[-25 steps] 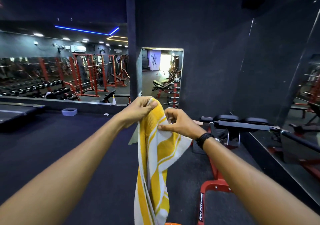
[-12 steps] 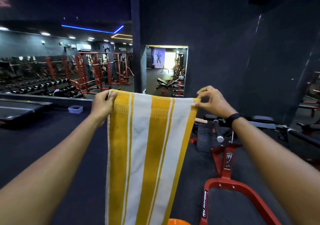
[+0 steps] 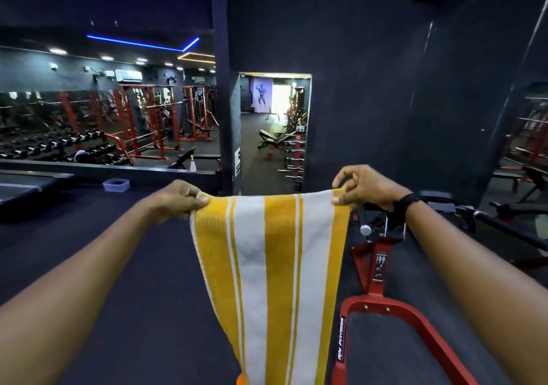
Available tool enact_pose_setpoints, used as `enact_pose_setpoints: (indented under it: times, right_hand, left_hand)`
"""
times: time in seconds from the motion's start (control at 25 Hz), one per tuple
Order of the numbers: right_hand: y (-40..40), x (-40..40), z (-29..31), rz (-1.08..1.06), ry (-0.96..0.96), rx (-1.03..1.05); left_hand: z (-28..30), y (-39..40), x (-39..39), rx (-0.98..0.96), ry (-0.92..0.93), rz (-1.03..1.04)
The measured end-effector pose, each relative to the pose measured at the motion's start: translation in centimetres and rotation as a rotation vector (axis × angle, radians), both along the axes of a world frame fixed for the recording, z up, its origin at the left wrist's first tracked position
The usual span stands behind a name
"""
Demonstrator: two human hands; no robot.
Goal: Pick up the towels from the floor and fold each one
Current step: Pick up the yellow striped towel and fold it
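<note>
At lower right, a red machine frame is showing white "FITNESS" lettering. Centre frame, the left hand and right hand are pinching the yellow-and-white striped towel by its top corners, holding it lower than half a second ago; it is hanging over the dark floor.
</note>
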State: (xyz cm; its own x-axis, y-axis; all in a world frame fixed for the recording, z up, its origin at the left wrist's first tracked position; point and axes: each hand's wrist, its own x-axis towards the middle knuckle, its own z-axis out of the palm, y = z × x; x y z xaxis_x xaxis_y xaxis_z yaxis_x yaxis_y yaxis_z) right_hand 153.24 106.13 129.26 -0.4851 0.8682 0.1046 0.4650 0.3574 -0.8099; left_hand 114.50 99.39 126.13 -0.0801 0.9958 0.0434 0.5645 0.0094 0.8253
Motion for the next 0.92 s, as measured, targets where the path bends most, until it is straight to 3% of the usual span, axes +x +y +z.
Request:
enact_pose_setpoints:
  times: [0.04,0.16,0.24,0.32,0.52,0.64,0.72,0.84,0.92]
  right_hand:
    - [0.0,0.4,0.9,0.002,0.03,0.002]
    - [1.2,1.2,4.8,-0.08,0.448,0.056]
    - [0.7,1.0,3.1,-0.064,0.317,-0.039]
    - [0.6,0.8,-2.4,-0.045,0.157,-0.145]
    - [1.0,1.8,-7.5,-0.113,0.375,-0.334]
    - [1.5,1.1,-7.4,-0.124,0.316,-0.361]
    - [1.9,0.7,-5.3,-0.148,0.314,-0.348]
    - [2.1,0.3,-1.3,-0.075,0.511,-0.3]
    - [1.2,-0.8,-2.2,0.05,0.327,-0.348]
  left_hand:
    - [1.0,0.4,0.7,0.047,-0.074,-0.005]
    - [4.2,1.4,3.0,0.331,-0.54,-0.026]
    - [2.1,1.2,4.4,0.188,-0.452,-0.123]
    - [-2.4,0.6,4.5,-0.008,-0.345,-0.176]
    - [-4.8,0.2,1.5,-0.28,-0.349,-0.028]
    - [-4.3,0.6,1.8,-0.31,-0.307,0.03]
    - [-2.9,0.7,2.3,-0.278,-0.382,0.049]
    - [-0.5,0.9,2.1,-0.104,-0.793,0.019]
    - [-0.9,-0.3,2.3,-0.152,-0.757,-0.074]
